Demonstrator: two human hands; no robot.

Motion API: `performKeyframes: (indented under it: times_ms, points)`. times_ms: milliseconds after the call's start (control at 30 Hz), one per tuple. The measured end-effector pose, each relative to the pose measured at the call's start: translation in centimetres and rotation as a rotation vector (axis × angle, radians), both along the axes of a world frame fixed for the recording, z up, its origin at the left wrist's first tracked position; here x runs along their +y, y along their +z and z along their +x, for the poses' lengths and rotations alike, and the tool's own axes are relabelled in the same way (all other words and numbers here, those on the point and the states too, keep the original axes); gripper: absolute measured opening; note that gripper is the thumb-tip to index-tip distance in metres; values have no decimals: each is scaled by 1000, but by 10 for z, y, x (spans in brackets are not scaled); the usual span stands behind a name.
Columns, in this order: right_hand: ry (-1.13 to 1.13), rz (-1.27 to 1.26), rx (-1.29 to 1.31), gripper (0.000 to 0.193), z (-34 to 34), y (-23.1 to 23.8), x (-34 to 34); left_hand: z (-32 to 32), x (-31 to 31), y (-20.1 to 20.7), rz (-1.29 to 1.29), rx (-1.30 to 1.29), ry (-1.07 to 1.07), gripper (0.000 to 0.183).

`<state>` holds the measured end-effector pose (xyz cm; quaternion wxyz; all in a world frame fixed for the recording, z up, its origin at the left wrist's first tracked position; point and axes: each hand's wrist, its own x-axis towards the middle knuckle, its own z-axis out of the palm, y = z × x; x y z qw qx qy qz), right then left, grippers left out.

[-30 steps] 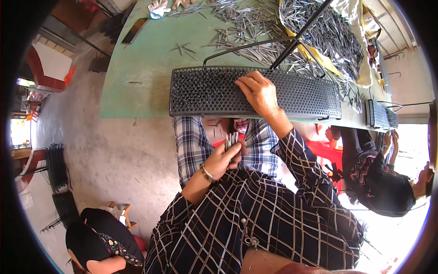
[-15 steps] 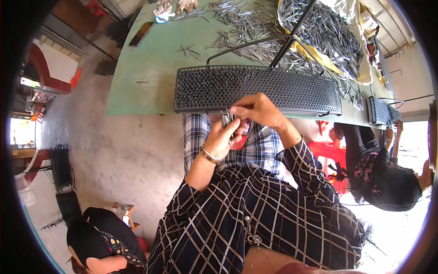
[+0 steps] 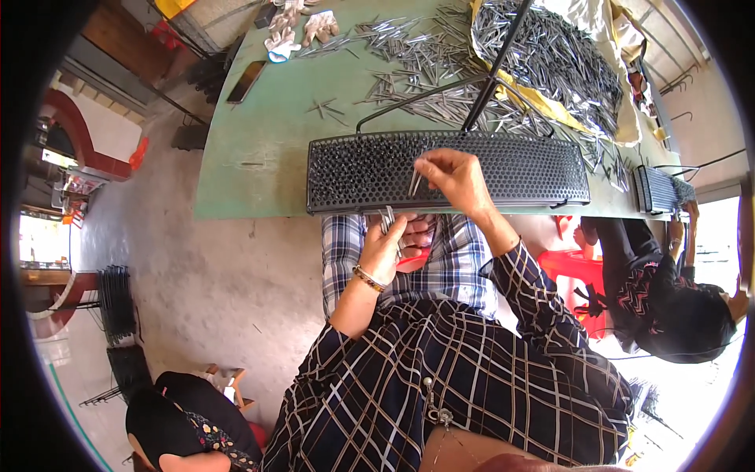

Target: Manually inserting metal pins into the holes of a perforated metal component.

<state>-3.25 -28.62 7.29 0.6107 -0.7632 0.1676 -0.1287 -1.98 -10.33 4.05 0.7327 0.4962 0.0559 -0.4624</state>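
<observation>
Far left: black wire racks [image 3: 116, 305], standing on the grey floor. Lower left: a seated co-worker [image 3: 189, 425], dark top with a floral band, beside a wooden stool, partly hidden.

Left of centre: green tabletop [image 3: 236, 189], its near edge facing the wearer. On it, a dark phone [image 3: 248, 82], lying flat; just beyond, work gloves [image 3: 320, 28], pale, one with a blue cuff; to their right and nearer, a few crossed metal pins.

Centre: left hand [image 3: 385, 248], palm turned up, below the near edge of the panel, thumb closed over a bundle of slim metal pins [image 3: 386, 219] — their tips point upward. Perforated black panel [image 3: 519, 169], long and tilted at the table edge, on a wire frame; pins crowd the holes toward its left, while the right part shows open holes. Right hand [image 3: 454, 182], in front of the panel's middle, thumb and fingertips pinched narrowly on at least one pin [image 3: 414, 186]; exact count cannot be told.

Behind the panel: loose pins, strewn thickly. Right of these: a pale sack [image 3: 627, 118], yellow-edged, spread open — heaped with pins.

Far right: red stool [image 3: 578, 271]; second perforated panel [image 3: 654, 191]; dark-clothed co-worker [image 3: 680, 315], hands near that panel.
</observation>
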Motion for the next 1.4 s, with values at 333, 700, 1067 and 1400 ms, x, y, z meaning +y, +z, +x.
performKeyframes:
  times_ms: [333,700,1067,1400]
  points:
    - [-33,-299,-203,21,39,-23,-2,8,-5,-18,-156,39,-119,24]
    - [14,-596,-296,15,34,-37,3,11,0,-21,-178,71,-128,26]
    - [-12,-612,-276,15,30,-39,6,9,1,-19,-241,112,-164,31]
    - [-61,-442,-215,20,22,-19,8,11,2,-11,-189,53,-116,28]
